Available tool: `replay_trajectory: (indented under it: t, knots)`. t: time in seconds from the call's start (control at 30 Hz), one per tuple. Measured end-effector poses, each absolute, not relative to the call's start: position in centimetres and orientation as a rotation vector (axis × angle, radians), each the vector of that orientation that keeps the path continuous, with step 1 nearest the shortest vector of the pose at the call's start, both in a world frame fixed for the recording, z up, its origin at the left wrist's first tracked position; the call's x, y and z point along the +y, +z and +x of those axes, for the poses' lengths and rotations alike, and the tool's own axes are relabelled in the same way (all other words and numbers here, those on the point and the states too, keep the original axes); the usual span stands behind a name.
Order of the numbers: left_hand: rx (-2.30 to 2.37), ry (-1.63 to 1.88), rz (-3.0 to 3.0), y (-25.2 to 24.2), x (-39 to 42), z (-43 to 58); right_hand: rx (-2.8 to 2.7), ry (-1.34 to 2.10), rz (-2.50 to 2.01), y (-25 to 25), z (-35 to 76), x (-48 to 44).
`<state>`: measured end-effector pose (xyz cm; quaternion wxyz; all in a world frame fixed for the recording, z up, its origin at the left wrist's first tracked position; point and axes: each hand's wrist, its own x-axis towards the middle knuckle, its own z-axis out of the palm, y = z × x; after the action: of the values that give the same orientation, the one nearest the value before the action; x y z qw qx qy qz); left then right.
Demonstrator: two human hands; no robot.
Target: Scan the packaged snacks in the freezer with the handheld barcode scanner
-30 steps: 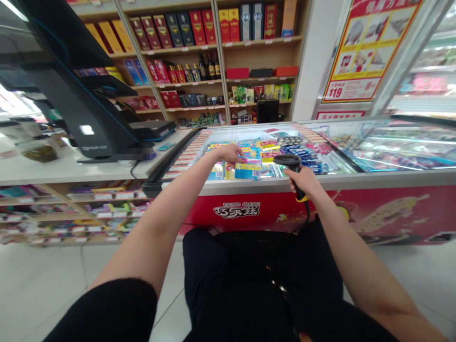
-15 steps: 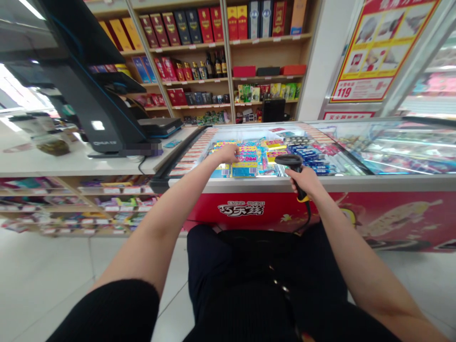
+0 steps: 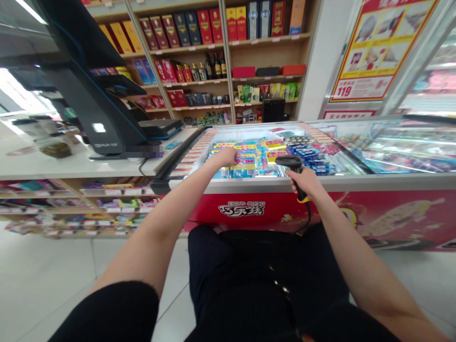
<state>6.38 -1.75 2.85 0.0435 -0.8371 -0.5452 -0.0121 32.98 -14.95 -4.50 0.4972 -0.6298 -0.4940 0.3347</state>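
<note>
My right hand (image 3: 307, 182) is wrapped round the handle of a black and yellow barcode scanner (image 3: 289, 162), held over the freezer's front rim with its head turned left. A dark cable runs down from the handle. My left hand (image 3: 228, 156) reaches into the chest freezer (image 3: 306, 182), fingers curled down over blue, yellow and pink ice cream packets (image 3: 244, 167). Its fingertips are partly hidden, so what they pinch, if anything, cannot be made out. Dark blue packets (image 3: 310, 159) lie in rows beyond the scanner.
A black checkout terminal (image 3: 103, 128) stands on the white counter (image 3: 142, 167) at left, near lidded cups. Behind the freezer are shelves of boxes and bottles (image 3: 217, 64). A second glass-topped freezer section (image 3: 413, 142) extends right.
The packet by my left hand, tilted up with its barcode showing before, now appears lower and flatter. My left hand has shifted slightly; the scanner stays nearly still.
</note>
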Motion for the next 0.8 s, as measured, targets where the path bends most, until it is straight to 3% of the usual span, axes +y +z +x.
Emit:
replay_trajectory:
  t: [0.3,0.6,0.8]
  knots:
    - [-1.639,0.016,-2.486,2.7,-1.8,6.9,-1.215,0.794,-1.562,-4.5,33.0,-15.0]
    - [-1.509,-0.568,-2.494,4.2,-2.0,12.3,-1.161,0.806,-1.567,-4.5,33.9,-15.2]
    - [-1.448,-0.542,-2.618,2.9,0.2,18.1,-1.098,0.833,-1.576,-4.7,35.3,-15.3]
